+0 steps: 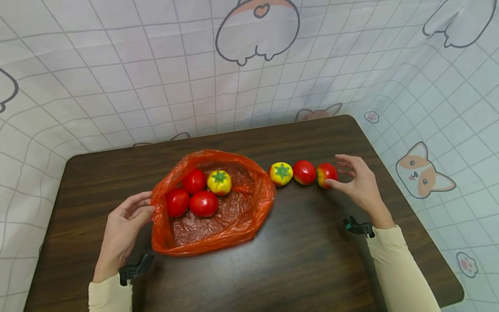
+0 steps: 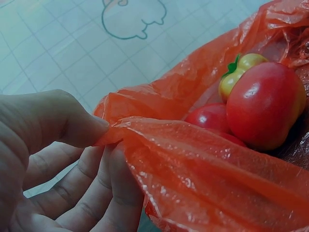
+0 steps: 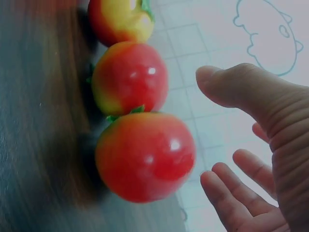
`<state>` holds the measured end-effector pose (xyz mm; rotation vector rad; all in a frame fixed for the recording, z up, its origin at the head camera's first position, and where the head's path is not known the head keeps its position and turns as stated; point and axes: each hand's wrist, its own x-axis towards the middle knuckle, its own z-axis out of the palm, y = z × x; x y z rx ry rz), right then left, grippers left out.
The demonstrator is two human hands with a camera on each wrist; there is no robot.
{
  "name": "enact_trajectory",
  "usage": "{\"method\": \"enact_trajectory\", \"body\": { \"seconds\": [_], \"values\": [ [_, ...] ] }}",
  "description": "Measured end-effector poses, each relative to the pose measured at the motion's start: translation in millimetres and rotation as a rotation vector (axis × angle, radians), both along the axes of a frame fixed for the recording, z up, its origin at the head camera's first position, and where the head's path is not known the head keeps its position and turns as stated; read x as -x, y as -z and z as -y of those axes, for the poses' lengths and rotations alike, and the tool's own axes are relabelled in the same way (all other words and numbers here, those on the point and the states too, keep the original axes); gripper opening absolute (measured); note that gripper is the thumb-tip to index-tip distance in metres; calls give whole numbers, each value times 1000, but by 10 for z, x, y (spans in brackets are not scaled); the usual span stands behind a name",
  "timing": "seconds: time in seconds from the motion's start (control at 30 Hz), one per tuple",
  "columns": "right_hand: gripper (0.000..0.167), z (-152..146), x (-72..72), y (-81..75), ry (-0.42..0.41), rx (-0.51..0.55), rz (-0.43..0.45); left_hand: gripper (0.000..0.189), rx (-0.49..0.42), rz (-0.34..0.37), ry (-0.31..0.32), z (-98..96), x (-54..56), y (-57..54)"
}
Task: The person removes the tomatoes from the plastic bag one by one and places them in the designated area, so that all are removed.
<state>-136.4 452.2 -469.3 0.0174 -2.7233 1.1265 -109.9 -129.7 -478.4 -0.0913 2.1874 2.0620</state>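
My left hand [image 1: 124,226] pinches the left rim of a red plastic bag [image 1: 218,247] between thumb and fingers; the left wrist view shows the bunched plastic [image 2: 113,130] at the thumb tip. The bag lies with its mouth wide. Inside are several shiny tomatoes, among them a red one [image 1: 204,203] and a yellow one [image 1: 219,182] with a green leaf top. My right hand [image 1: 360,184] hovers beside the rightmost red-and-yellow tomato [image 1: 326,175], fingers spread and holding nothing. In the right wrist view a gap shows between the thumb and that tomato [image 3: 146,157].
Left of that tomato, a red tomato [image 1: 304,172] and a yellow one [image 1: 280,174] stand in a row by the bag's right edge. All rest on a dark wooden table [image 1: 249,286]. A white gridded cloth [image 1: 187,65] with cartoon dogs hangs behind and at the sides.
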Motion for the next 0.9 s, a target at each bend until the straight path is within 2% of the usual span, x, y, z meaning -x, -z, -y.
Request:
{"method": "enact_trajectory", "body": {
  "seconds": [0.5,0.9],
  "values": [
    [73,343,10,-68,-38,144,-58,47,-24,-19,0,30,16,28],
    [68,714,100,-63,-125,228,-95,48,-68,-15,-8,-3,13,73]
  ]
}}
